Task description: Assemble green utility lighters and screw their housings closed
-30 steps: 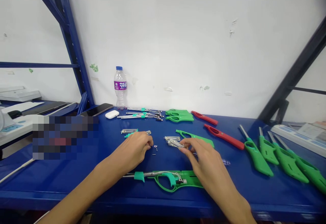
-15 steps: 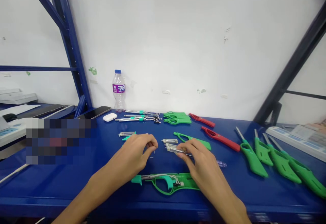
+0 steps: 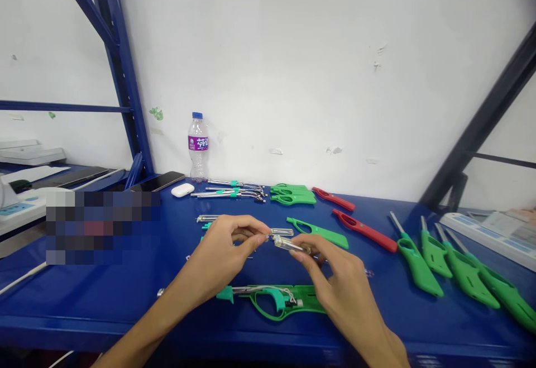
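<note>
My right hand [image 3: 339,270] pinches a clear lighter fuel tank [image 3: 285,244] with a metal valve at its left end. Close to that valve, my left hand [image 3: 234,245] is closed at the fingertips; whatever it pinches is too small to make out. Just behind lies another clear tank [image 3: 282,232], partly hidden. Below my hands rests an open green lighter shell half [image 3: 310,298], with a teal trigger [image 3: 276,297], a metal tube and wires laid in it. A purple transparent handle [image 3: 369,273] shows beside my right hand.
Rod-and-wire assemblies [image 3: 230,194] lie at the back near a bottle [image 3: 198,147] and a white case [image 3: 182,190]. Green shell halves [image 3: 295,198] and red ones [image 3: 364,231] are behind my right hand. Several green lighters [image 3: 421,264] lie right, beside a power strip [image 3: 494,239].
My left hand has moved right, its fingertips now close to the valve end of the tank. My right hand has raised and tilted the tank slightly. The view has shifted a little.
</note>
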Demonstrator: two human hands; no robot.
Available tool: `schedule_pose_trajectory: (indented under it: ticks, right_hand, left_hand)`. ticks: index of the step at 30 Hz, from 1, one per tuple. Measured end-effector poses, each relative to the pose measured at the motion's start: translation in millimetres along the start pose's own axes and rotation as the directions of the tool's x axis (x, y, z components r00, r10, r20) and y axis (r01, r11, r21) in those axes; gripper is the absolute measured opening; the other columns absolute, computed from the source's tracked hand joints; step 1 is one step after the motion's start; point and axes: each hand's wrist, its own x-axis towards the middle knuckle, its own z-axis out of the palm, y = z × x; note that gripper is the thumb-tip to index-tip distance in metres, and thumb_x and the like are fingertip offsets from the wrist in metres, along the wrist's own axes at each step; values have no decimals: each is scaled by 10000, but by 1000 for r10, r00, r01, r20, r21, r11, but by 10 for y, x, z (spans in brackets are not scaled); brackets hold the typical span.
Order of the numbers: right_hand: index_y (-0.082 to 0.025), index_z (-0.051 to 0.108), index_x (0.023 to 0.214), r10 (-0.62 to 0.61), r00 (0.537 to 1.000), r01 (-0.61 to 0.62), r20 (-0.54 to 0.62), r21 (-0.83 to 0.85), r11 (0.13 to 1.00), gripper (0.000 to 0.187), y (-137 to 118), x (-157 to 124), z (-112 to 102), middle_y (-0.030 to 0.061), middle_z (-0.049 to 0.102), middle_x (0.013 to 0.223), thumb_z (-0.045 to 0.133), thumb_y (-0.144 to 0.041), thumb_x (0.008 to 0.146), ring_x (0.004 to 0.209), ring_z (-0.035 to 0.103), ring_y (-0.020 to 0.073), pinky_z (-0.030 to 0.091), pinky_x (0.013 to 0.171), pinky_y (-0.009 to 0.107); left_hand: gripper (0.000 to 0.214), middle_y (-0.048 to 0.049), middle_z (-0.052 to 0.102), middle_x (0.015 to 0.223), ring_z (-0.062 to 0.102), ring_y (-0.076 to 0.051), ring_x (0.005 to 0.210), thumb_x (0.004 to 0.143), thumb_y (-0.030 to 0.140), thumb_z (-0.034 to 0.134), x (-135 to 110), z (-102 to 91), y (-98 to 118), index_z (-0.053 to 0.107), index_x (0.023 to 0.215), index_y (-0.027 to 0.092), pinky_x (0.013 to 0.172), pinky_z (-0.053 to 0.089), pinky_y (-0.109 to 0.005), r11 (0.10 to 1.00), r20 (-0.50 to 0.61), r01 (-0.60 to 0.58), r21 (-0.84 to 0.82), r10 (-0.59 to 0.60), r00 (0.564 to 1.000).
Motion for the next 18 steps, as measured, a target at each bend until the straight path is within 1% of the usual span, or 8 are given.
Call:
schedule_pose_trajectory:
  ticks: [3,9,14,18]
  right_hand:
    - [-337,721,1147,-8,1000,8,6,32,999,147,-15,13,-3,-67,819,1039,663,-243,1049,741,739,152,585,693,238]
    - [-331,722,1159,-27,1000,26,8,47,999,166,-2,30,5,-62,825,1051,663,-219,1051,840,776,160,591,744,236]
    - [-330,715,1165,-70,998,70,3,45,997,191,31,31,2,-67,827,1079,671,-186,1048,911,789,154,591,806,225]
    - [-333,708,1187,-120,993,120,0,41,992,229,43,38,-21,-68,826,1101,678,-157,1043,932,789,133,586,826,196]
  left_hand:
    - [258,-58,808,932,724,-232,879,906,422,692,4,12,13,828,946,206,820,559,-342,1000,21,1,-31,-1,1000]
    - [250,-58,797,911,706,-224,861,900,406,726,-14,1,20,869,970,213,775,549,-320,995,74,3,-96,5,997]
    - [189,-27,764,786,667,-178,740,886,365,766,-3,-27,-8,869,939,216,700,506,-284,989,110,29,-145,-13,994]
    - [183,-23,771,787,647,-159,692,873,356,786,10,-28,13,856,952,207,658,481,-273,980,134,64,-188,-39,990]
